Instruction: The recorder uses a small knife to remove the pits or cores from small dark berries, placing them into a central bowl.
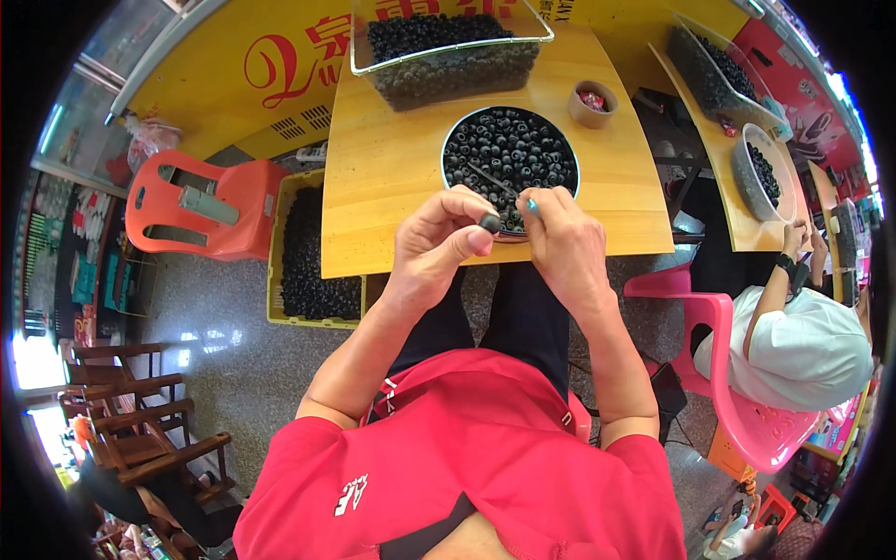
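From the head camera I look straight down at a seated person in a red shirt [467,467], both forearms reaching forward to the near edge of a wooden table [392,168].

Left hand [439,238]: fingers curled in, thumb and forefinger pinching one small dark round bead [490,223]. The bead sits at the fingertips, just over the table's near edge and right at the rim of the bowl.

Right hand [560,238]: closed around a thin tool with a teal tip [532,205]; a fine needle-like shaft [493,179] runs from it up and left over the bowl. The two hands are close together, nearly touching; the tool tip is just beside the bead, and I cannot tell whether they meet.

Round metal bowl [446,154] directly ahead of the hands, filled with the same dark beads. Behind it, a clear rectangular bin [448,70] also full of dark beads. To the right of the bowl, a small brown cup [593,105] with something red inside.

On the floor left of the table: a yellow crate [275,243] loaded with dark beads, beside an orange plastic chair [205,205].

Far right: another person in a white top [803,345] sits on a pink chair [747,411] at a second table, with their own bowl [761,173] and bin of beads.
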Motion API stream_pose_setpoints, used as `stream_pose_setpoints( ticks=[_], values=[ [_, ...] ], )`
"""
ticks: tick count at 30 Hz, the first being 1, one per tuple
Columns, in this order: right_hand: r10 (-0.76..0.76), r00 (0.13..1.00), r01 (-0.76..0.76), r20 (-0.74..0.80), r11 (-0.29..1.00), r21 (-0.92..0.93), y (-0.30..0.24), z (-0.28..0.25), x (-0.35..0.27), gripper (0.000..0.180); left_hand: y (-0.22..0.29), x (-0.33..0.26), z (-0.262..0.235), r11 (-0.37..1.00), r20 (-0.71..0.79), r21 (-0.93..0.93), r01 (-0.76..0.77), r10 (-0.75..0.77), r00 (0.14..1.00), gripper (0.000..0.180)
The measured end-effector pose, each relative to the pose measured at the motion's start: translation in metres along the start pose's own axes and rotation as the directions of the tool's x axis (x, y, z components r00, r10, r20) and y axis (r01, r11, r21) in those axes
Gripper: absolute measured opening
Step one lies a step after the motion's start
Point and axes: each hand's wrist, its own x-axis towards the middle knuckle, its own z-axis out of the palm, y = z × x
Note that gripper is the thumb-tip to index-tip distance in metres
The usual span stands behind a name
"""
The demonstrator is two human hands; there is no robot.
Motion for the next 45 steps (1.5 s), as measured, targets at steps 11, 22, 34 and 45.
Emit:
stream_pose_setpoints(
  ticks=[11,22,34,45],
  values=[
    [0.168,0.956,-0.292,0.24,0.493,0.819,-0.022,-0.003,0.005,0.021,-0.009,0.0,0.0,0.999,-0.127,0.054,0.0,0.007,0.992,0.017],
    [0.183,0.84,-0.521,0.51,0.015,0.853,-0.018,-0.008,0.003,0.018,-0.011,0.001,-0.003,1.0,-0.059,0.03,0.005,-0.004,0.998,0.014],
    [-0.076,0.991,0.1,-0.111,0.969,0.228,-0.018,-0.006,-0.003,0.012,-0.009,0.003,0.003,0.999,-0.115,-0.006,0.052,-0.052,0.992,0.022],
    [-0.015,0.997,0.022,-0.082,0.997,0.08,0.009,0.004,-0.005,0.009,0.005,0.0,0.008,1.0,0.001,0.005,-0.015,0.015,1.0,0.013]
  ],
)
